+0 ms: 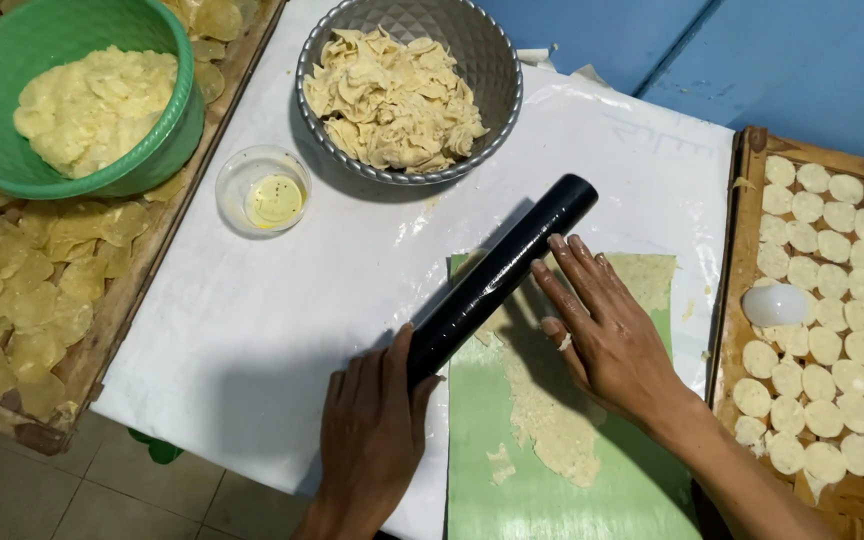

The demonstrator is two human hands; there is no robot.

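Note:
A black rolling pin (pixel 500 276) lies diagonally across a green mat (pixel 552 480) on which a thin sheet of pale dough (pixel 552 420) is spread. My left hand (pixel 372 435) presses flat on the pin's near end, fingers extended. My right hand (pixel 607 330) rests palm down with its fingertips against the middle of the pin, above the flattened dough. The mat sits on a white plastic-covered table (pixel 282 330).
A grey metal bowl (pixel 497 70) of dough scraps and a small clear cup (pixel 262 190) of oil stand at the back. A green bowl (pixel 12 60) of dough sits on the left tray of thin chips (pixel 12 300). The right wooden tray (pixel 737 260) holds several dough rounds and a white cutter (pixel 774 305).

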